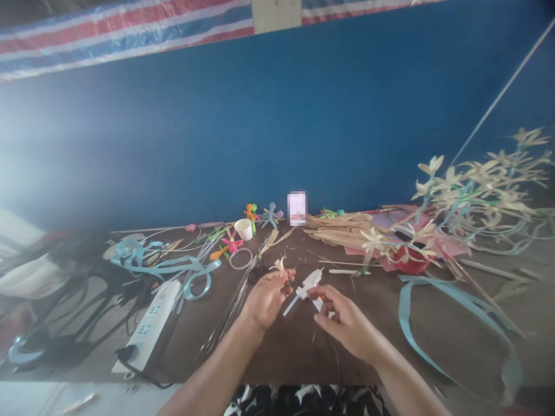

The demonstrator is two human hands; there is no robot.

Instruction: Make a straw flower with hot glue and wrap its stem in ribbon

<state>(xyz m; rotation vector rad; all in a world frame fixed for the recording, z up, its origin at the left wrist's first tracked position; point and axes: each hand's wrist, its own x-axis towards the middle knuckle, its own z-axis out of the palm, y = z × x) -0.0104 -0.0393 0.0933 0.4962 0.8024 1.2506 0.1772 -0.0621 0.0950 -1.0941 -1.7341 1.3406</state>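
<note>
My left hand (266, 297) is closed in a pinch on a small pale straw flower (280, 265), held just above the brown table (281, 346). My right hand (344, 323) is wrapped round the grip of a white glue gun (309, 286), whose nozzle points left toward the flower's stem. The two hands are close together near the table's middle. A dark cord (336, 358) runs from the glue gun toward me.
A white power strip (150, 323) lies at the left with light blue ribbon (173, 268) beside it. Thin metal wires (236, 303) lie left of my hands. A straw bundle (342, 228), finished pale flowers (481, 190) and a red bowl (410, 263) sit at right. A blue wall stands behind.
</note>
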